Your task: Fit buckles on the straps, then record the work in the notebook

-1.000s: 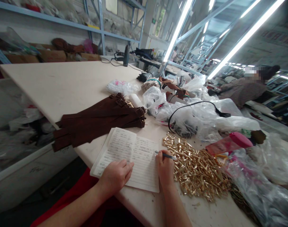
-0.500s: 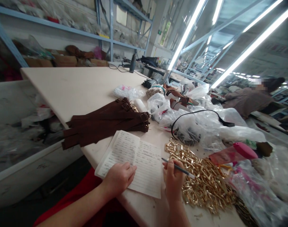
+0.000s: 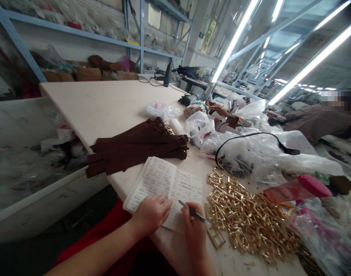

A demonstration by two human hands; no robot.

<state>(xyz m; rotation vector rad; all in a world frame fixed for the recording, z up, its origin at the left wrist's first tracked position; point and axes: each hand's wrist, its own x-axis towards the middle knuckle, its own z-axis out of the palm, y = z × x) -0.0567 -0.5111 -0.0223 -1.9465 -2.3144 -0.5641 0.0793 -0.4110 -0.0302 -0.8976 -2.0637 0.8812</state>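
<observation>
My right hand [image 3: 193,232] is shut on a black-and-silver pen [image 3: 194,213], with the tip at the lower right of a handwritten lined notebook [image 3: 175,191]. My left hand [image 3: 152,215] rests on the notebook's near edge, its fingers lightly curled and holding nothing. Just right of my right hand lies a heap of gold metal buckles [image 3: 247,218]. Beyond the notebook, a bundle of dark brown suede straps [image 3: 137,147] lies on the cream table [image 3: 106,103], with buckles at its far ends.
Clear plastic bags [image 3: 250,155] and a black cable [image 3: 244,140] crowd the table's right side. A co-worker [image 3: 319,122] sits at far right. A large bin of plastic [image 3: 28,161] stands left of the table edge, and blue shelving [image 3: 91,34] runs behind.
My right hand has moved left and nearer, bringing the pen tip down onto the page. The whole scene has shifted right in view as my head turned left.
</observation>
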